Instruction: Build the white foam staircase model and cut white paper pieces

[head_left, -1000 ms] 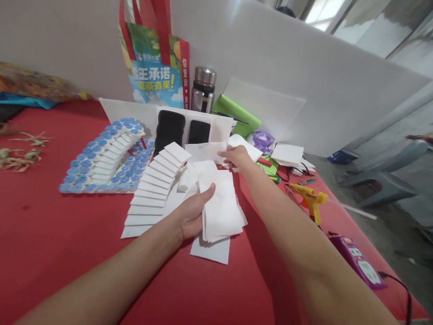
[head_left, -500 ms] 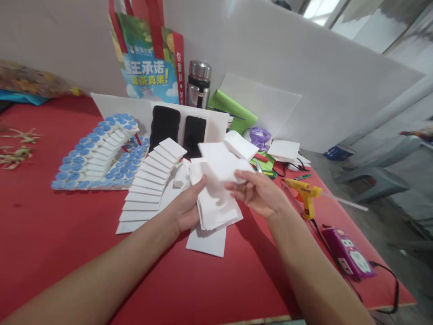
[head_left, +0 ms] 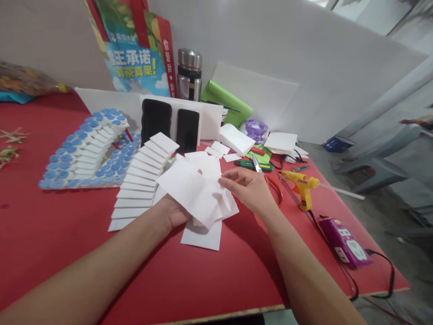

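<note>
My left hand (head_left: 177, 211) is closed around a stack of white paper pieces (head_left: 227, 208). Most of its fingers are hidden beneath the paper; one fingertip shows above. A loose white sheet (head_left: 184, 183) lies slanted across the stack. At the right edge of the paper, my right hand (head_left: 248, 187) pinches with thumb and fingers at a sheet. Below the stack, another white piece (head_left: 202, 238) rests on the red table. Just left stands a curved staircase of white steps (head_left: 140, 180).
A blue-and-white stair model (head_left: 84, 153) stands at left. Two phones (head_left: 188, 131) lean against a white board. Scissors (head_left: 259, 164), a green cutter (head_left: 253, 165), a yellow glue gun (head_left: 304, 187) and a purple power box (head_left: 345, 243) lie at right, with cables.
The raised sheet has come down and left across the stack, covering much of my left hand. My right hand has shifted slightly left. The whole view has shifted somewhat.
</note>
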{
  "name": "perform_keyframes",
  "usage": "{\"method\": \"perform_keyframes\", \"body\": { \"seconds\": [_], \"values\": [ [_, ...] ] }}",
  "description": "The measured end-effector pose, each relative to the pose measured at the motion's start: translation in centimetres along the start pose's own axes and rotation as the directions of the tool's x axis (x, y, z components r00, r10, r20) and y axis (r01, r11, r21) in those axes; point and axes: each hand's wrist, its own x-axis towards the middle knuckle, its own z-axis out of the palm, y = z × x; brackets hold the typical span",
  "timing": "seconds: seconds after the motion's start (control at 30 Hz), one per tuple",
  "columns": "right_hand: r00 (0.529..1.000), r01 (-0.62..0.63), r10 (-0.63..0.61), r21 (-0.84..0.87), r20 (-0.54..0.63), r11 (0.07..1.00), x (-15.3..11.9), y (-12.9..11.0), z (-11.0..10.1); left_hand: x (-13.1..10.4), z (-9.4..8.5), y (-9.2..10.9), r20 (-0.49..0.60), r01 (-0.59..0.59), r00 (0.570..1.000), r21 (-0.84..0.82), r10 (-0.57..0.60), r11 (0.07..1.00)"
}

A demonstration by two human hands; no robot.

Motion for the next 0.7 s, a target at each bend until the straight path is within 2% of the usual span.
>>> {"method": "perform_keyframes", "body": {
  "seconds": [0.1,0.23,0.3,0.37,0.47,0.57,0.7],
  "values": [
    [0.996,0.092,-0.091,-0.048,0.017,0.995,-0.4,-0.2,1.2,0.0,0.2,-0.2,-0.072,0.030,0.997,0.028,-0.028,0.999],
    [0.993,0.082,-0.078,-0.048,0.085,0.995,-0.4,-0.1,2.7,0.0,0.2,-0.8,-0.024,0.010,1.000,0.021,-0.009,1.000],
    [0.992,0.078,-0.072,-0.060,0.102,0.995,-0.2,0.1,2.8,0.1,0.1,-1.0,-0.038,0.002,0.999,0.078,0.001,0.997],
    [0.996,0.035,-0.035,-0.006,0.080,0.999,0.0,0.2,2.5,0.2,0.1,-1.1,-0.059,-0.030,0.997,0.179,0.041,0.983],
    [0.996,-0.087,0.088,0.121,-0.005,0.989,0.4,0.3,1.4,0.3,0.5,-1.1,-0.049,-0.074,0.995,0.272,0.090,0.959],
    [0.981,-0.189,0.193,0.181,-0.006,0.965,0.6,0.5,0.7,0.3,0.9,-1.0,-0.031,-0.053,0.997,0.267,0.064,0.962],
    [0.965,-0.256,0.261,0.230,0.006,0.939,0.5,0.5,1.2,0.2,0.7,-1.0,-0.017,-0.008,1.000,0.210,0.011,0.978]
  ]
}}
